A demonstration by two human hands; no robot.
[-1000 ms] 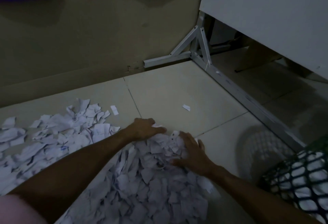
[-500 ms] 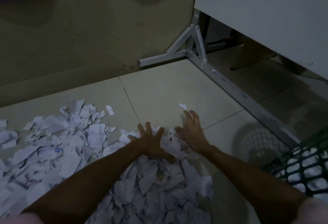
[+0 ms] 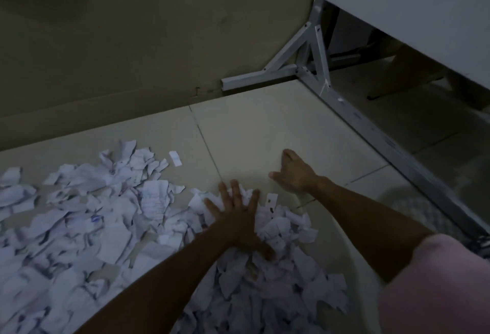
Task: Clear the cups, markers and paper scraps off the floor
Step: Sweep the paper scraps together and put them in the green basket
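Note:
A big heap of torn white paper scraps [image 3: 111, 227] covers the tiled floor at the left and bottom. My left hand [image 3: 236, 214] lies flat with fingers spread on the heap's far edge. My right hand [image 3: 294, 172] rests on the bare tile beyond the heap, fingers curled down; the small scrap that lay there is hidden under it. Single scraps lie apart: one [image 3: 175, 158] near the wall side, one [image 3: 271, 200] between my hands. No cups or markers show.
A white table [image 3: 411, 10] stands at the right on a metal frame [image 3: 371, 127] that runs along the floor. A mesh basket [image 3: 437, 222] is barely visible at the right behind my right arm. A wall [image 3: 132, 42] closes the far side.
My right hand has left the heap and reached forward onto the bare tile, over the stray scrap. My left hand opened flat on the heap. The view shifted left; the basket is mostly out of sight.

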